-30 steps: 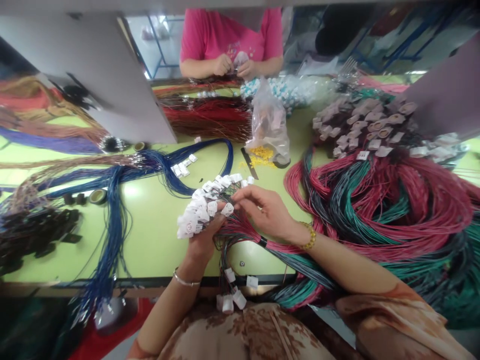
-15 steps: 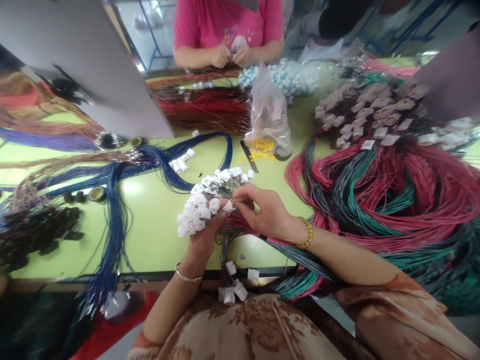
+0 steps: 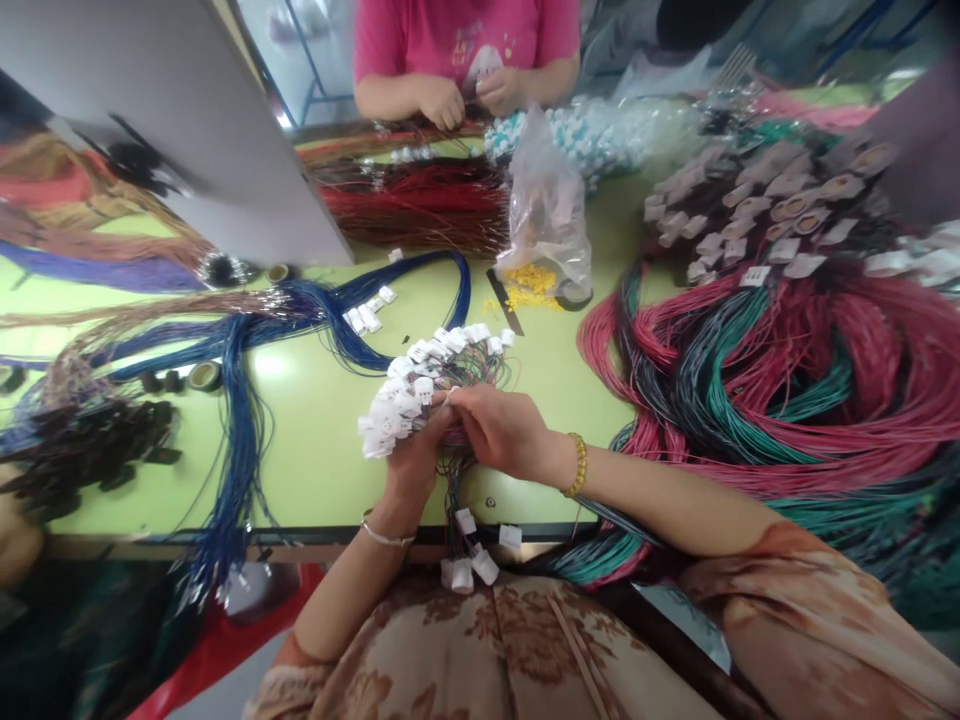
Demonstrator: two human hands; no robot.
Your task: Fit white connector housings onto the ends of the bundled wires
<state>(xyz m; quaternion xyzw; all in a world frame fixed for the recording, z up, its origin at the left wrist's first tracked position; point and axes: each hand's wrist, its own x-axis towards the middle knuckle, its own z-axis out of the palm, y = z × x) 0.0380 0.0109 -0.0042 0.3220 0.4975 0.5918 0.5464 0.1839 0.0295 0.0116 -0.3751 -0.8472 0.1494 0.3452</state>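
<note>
My left hand (image 3: 411,465) is closed round a bundle of thin wires ending in a fan of small white connectors (image 3: 397,405). My right hand (image 3: 499,430) is closed over the same wire bundle (image 3: 457,470) just to the right, fingers wrapped on the wires below the connectors. Both hands hover above the near edge of the green table (image 3: 315,440). A few loose white connectors (image 3: 469,570) hang from the wires over my lap.
A big heap of red, green and black wires (image 3: 750,380) fills the right side. Blue wire bundles (image 3: 240,400) lie at left. A plastic bag (image 3: 544,215) over yellow bits, tape rolls (image 3: 204,375), and a grey board (image 3: 187,130) stand beyond. A person in pink (image 3: 465,60) works opposite.
My right hand went from pinching a single connector with fingertips to closing down over the wire bundle beside my left hand. The view has shifted slightly.
</note>
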